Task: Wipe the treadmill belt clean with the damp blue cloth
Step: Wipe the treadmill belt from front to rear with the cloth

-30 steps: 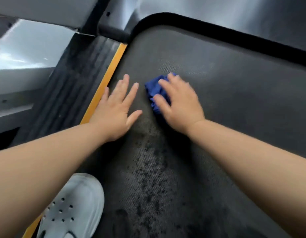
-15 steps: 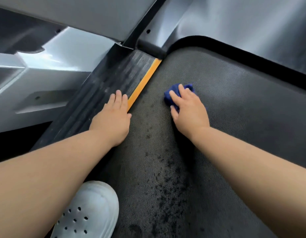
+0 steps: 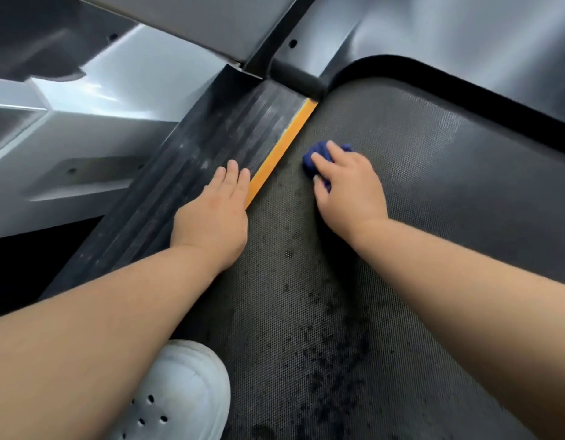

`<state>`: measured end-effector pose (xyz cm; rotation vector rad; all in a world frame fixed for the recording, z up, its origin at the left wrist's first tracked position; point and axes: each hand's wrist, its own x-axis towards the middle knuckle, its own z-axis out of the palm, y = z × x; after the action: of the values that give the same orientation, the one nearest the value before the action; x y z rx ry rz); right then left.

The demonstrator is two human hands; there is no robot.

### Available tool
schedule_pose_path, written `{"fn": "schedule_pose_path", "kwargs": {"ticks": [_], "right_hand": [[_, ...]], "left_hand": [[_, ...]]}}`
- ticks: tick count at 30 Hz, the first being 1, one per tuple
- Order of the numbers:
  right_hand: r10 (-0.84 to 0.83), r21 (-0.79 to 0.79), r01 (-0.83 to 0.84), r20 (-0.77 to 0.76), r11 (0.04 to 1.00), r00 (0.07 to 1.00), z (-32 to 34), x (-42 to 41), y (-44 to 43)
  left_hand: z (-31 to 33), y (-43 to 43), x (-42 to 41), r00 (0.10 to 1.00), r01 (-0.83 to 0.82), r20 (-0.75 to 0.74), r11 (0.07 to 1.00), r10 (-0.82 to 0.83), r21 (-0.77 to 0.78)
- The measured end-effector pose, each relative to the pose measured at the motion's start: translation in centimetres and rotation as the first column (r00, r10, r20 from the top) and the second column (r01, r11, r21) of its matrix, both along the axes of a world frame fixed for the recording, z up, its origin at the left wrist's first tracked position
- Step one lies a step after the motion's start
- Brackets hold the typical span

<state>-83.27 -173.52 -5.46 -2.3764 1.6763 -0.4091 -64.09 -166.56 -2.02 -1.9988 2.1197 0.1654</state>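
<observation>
Nearest, planting a white shoe (image 3: 185, 389) at the near left edge of the treadmill belt (image 3: 417, 192), likely for balance. Farther, resting the left hand (image 3: 217, 214) flat on the ribbed side rail (image 3: 230, 128), keeping fingers (image 3: 233, 176) straight and together, probably bracing. Beyond, pressing the bunched blue cloth (image 3: 316, 150) onto the belt with the right hand (image 3: 349, 185), curling fingers (image 3: 322, 165) over it, leaving a blue edge peeking out past the fingertips.

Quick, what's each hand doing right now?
Left hand: open, flat on the side rail, holding nothing.
Right hand: closed around the blue cloth, pressing it on the belt.
</observation>
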Motion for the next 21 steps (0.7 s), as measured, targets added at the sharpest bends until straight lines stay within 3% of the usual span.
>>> {"fn": "schedule_pose_path", "kwargs": {"ticks": [4, 7, 8, 10, 11, 13, 16, 18, 21], "right_hand": [[0.373, -0.036, -0.371, 0.073, 0.928, 0.925, -0.7, 0.4, 4.6], [0.444, -0.096, -0.438, 0.069, 0.894, 0.893, -0.3, 0.2, 2.0], [0.379, -0.117, -0.371, 0.052, 0.921, 0.924, -0.1, 0.3, 0.1], [0.045, -0.075, -0.04, 0.066, 0.996, 0.997, 0.1, 0.2, -4.2], [-0.125, -0.004, 0.126, 0.058, 0.992, 0.99, 0.0, 0.1, -5.8], [-0.213, 0.093, 0.206, 0.075, 0.974, 0.974, 0.1, 0.7, -6.2], [0.044, 0.142, -0.066, 0.155, 0.988, 0.987, 0.1, 2.4, -1.4], [0.237, 0.161, -0.274, 0.214, 0.948, 0.948, 0.1, 3.2, 3.0], [0.319, 0.056, -0.338, 0.215, 0.939, 0.923, 0.1, 2.4, 2.2]], "left_hand": [[0.8, -0.6, 0.9, 0.997, -0.001, -0.081, 1.0, 0.001, 0.005], [0.7, -0.8, 1.5, 0.995, 0.003, -0.098, 1.0, -0.001, 0.017], [0.6, -0.7, 1.5, 0.994, 0.004, -0.107, 1.0, -0.002, 0.019], [0.6, -0.7, 1.4, 0.993, 0.008, -0.116, 1.0, -0.006, 0.014], [0.5, -0.6, 1.3, 0.993, 0.011, -0.115, 1.0, -0.009, 0.013], [0.5, -0.6, 1.4, 0.993, 0.003, -0.12, 1.0, 0.0, 0.018], [1.0, -0.9, 1.4, 0.99, -0.015, -0.14, 1.0, 0.018, 0.027], [1.3, -1.0, 1.6, 0.987, -0.023, -0.159, 0.999, 0.029, 0.041], [1.1, -1.1, 1.9, 0.986, -0.012, -0.164, 0.999, 0.02, 0.051]]}}
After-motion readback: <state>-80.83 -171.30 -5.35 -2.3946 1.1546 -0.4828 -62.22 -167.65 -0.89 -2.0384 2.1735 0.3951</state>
